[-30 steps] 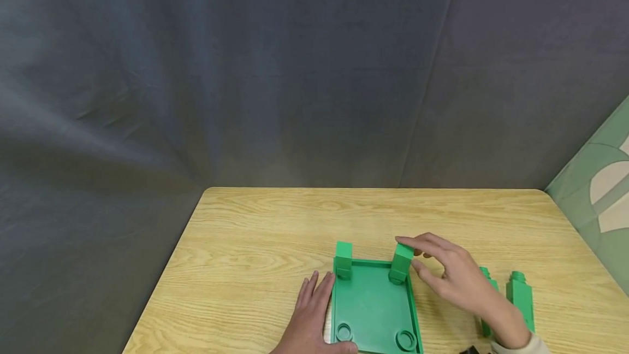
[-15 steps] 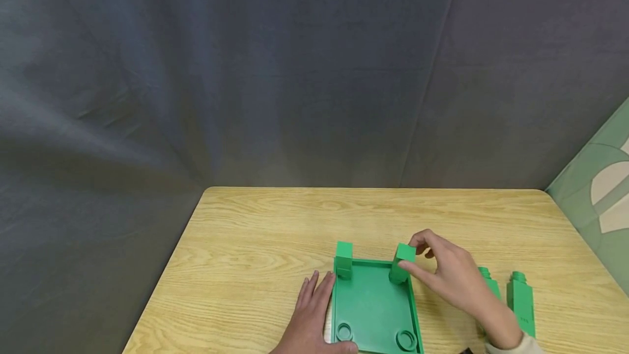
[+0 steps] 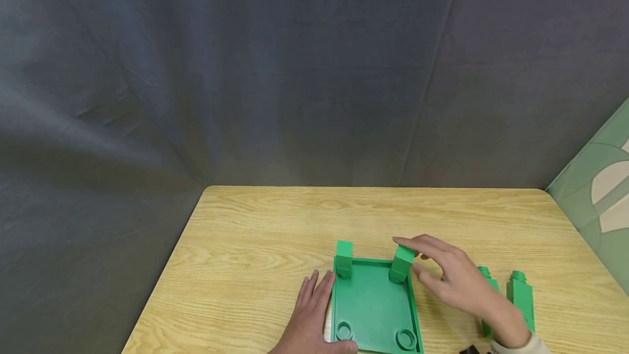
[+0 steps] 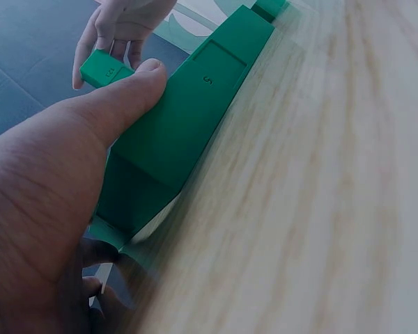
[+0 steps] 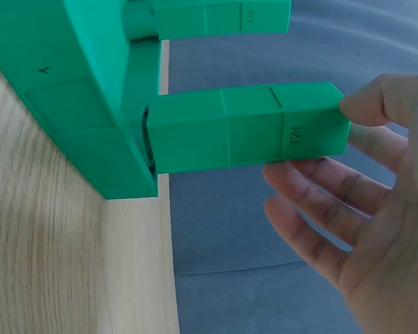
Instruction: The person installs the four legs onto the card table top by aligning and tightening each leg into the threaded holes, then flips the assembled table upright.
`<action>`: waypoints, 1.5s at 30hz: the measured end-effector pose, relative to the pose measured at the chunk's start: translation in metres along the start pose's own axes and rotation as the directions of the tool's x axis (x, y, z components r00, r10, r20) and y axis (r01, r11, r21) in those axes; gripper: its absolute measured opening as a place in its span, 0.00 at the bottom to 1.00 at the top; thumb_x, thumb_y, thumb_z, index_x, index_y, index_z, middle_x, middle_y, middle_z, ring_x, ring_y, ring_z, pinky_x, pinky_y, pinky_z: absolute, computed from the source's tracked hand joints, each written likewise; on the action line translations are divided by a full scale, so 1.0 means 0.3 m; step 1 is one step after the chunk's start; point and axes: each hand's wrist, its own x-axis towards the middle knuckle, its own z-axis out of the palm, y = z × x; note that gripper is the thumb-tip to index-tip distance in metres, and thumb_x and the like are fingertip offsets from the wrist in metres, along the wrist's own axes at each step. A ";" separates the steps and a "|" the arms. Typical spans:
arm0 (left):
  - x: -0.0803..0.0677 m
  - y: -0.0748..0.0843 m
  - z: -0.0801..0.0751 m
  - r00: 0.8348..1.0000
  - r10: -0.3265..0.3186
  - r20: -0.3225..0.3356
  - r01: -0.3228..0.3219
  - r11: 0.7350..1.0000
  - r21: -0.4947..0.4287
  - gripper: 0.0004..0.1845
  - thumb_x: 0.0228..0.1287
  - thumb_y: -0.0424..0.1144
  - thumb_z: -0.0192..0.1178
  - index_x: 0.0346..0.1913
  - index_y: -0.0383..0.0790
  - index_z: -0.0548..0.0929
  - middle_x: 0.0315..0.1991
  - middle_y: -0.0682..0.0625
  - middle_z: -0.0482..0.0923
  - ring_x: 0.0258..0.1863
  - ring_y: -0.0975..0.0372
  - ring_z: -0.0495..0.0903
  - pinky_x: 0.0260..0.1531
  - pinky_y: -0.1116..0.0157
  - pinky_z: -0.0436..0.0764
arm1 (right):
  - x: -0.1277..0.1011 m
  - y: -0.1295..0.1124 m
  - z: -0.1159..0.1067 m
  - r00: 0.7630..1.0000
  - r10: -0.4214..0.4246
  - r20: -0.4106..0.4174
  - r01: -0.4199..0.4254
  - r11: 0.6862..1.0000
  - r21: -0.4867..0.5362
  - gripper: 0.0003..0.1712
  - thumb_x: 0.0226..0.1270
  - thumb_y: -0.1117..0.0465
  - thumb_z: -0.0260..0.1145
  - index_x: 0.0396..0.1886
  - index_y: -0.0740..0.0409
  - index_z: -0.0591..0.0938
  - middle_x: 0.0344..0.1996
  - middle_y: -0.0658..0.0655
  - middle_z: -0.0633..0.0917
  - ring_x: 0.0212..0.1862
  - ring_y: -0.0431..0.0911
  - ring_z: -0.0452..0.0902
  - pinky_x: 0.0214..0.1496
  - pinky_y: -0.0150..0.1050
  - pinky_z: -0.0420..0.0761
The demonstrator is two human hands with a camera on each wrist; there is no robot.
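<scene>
A shallow green tray (image 3: 375, 305) lies on the table with a raised rim and round sockets at its near corners. Two square green posts stand at its far corners, the left post (image 3: 344, 258) upright and the right post (image 3: 403, 264) leaning slightly. My right hand (image 3: 457, 277) pinches the right post's upper end between thumb and fingers; in the right wrist view that post (image 5: 254, 129) is marked 121, with a thin gap at its base. My left hand (image 3: 312, 316) rests against the tray's left side, its fingers straight and its thumb along the near edge.
Two more green posts with threaded ends lie to the right: one post (image 3: 521, 299) in plain sight, another post (image 3: 485, 273) partly behind my right wrist. A small black object (image 3: 470, 349) shows at the bottom edge. A dark curtain (image 3: 314, 81) hangs behind the wooden table (image 3: 245, 245).
My right thumb moved onto the post's near side and then back to its right side, with the forefinger again over the top. The post turned slightly; my left hand stayed still.
</scene>
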 end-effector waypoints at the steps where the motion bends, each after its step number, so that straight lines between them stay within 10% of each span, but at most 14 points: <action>1: 0.000 0.000 0.000 1.000 -0.001 0.001 0.001 1.000 -0.001 0.69 0.59 0.78 0.72 0.93 0.55 0.46 0.91 0.48 0.53 0.90 0.41 0.44 0.86 0.35 0.47 | 0.000 0.000 0.001 1.000 0.005 -0.001 -0.005 1.000 0.001 0.39 0.70 0.73 0.76 0.76 0.40 0.82 0.56 0.38 0.87 0.47 0.35 0.84 0.42 0.40 0.88; 16: 0.000 0.003 -0.003 1.000 -0.011 0.004 0.011 1.000 -0.002 0.69 0.58 0.77 0.73 0.93 0.55 0.47 0.91 0.49 0.53 0.90 0.41 0.44 0.86 0.35 0.47 | 0.005 0.001 0.026 0.986 0.121 -0.112 -0.138 0.978 -0.156 0.25 0.58 0.57 0.90 0.51 0.43 0.86 0.42 0.39 0.89 0.38 0.38 0.86 0.34 0.35 0.86; 27: -0.001 -0.001 -0.001 1.000 0.001 0.002 -0.001 1.000 0.008 0.69 0.59 0.77 0.73 0.93 0.55 0.47 0.91 0.49 0.53 0.90 0.41 0.44 0.86 0.35 0.48 | -0.003 0.012 0.009 0.999 0.019 -0.028 -0.022 0.996 -0.087 0.44 0.66 0.66 0.82 0.80 0.42 0.79 0.54 0.38 0.88 0.44 0.34 0.82 0.37 0.32 0.85; 35: -0.001 -0.002 0.000 1.000 0.004 -0.006 -0.004 1.000 0.010 0.69 0.59 0.78 0.72 0.93 0.55 0.46 0.91 0.49 0.53 0.90 0.41 0.44 0.85 0.33 0.49 | -0.010 0.010 -0.004 0.999 -0.015 0.034 0.019 0.995 -0.098 0.43 0.70 0.70 0.78 0.81 0.37 0.79 0.62 0.41 0.89 0.54 0.41 0.89 0.46 0.42 0.91; 45: 0.000 -0.003 -0.001 1.000 0.012 -0.008 -0.011 1.000 0.020 0.69 0.59 0.78 0.72 0.93 0.54 0.47 0.91 0.49 0.53 0.90 0.41 0.45 0.86 0.36 0.48 | 0.004 -0.003 0.022 0.991 0.071 -0.115 -0.092 0.979 -0.184 0.26 0.57 0.58 0.89 0.55 0.44 0.89 0.44 0.40 0.91 0.39 0.37 0.85 0.35 0.35 0.86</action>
